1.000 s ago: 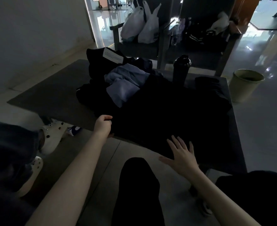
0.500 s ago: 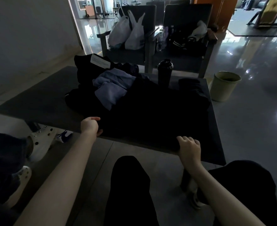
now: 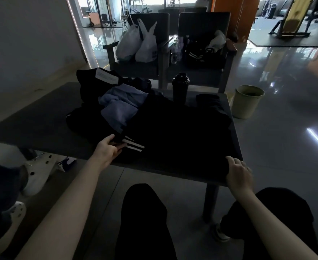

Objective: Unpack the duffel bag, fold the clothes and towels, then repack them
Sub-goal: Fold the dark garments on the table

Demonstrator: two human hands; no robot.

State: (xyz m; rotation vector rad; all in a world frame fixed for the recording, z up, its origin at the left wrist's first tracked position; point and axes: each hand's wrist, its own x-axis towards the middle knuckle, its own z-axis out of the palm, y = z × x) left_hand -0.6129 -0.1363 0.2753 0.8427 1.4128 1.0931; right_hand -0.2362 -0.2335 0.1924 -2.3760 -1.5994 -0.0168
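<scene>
Tabletop (image 3: 32, 124), dark and low, carries everything; places below are given relative to the black garment (image 3: 176, 132) spread over its right half. That garment lies flat with its long axis running from the near left corner toward the far right, its near hem along the tabletop's front edge; in the dim light its outline and type are hard to make out. Three white stripes (image 3: 132, 145) show at its near left corner. Far left of it sits the black duffel bag (image 3: 90, 81) with one pale label, its shape merging into other dark cloth. One lavender garment (image 3: 120, 107) lies crumpled against the black garment's left edge, partly on top of it. One small dark folded piece (image 3: 208, 99) rests at its far right corner. One black shaker bottle (image 3: 180, 87) stands upright just behind it.

The left hand (image 3: 107, 150) has its grip pinched on the black garment at the striped corner, thumb on top. The right hand (image 3: 238, 172) curls over the near right corner; its fingertips are hidden, so I cannot tell whether that grip is clamped on the cloth.
</scene>
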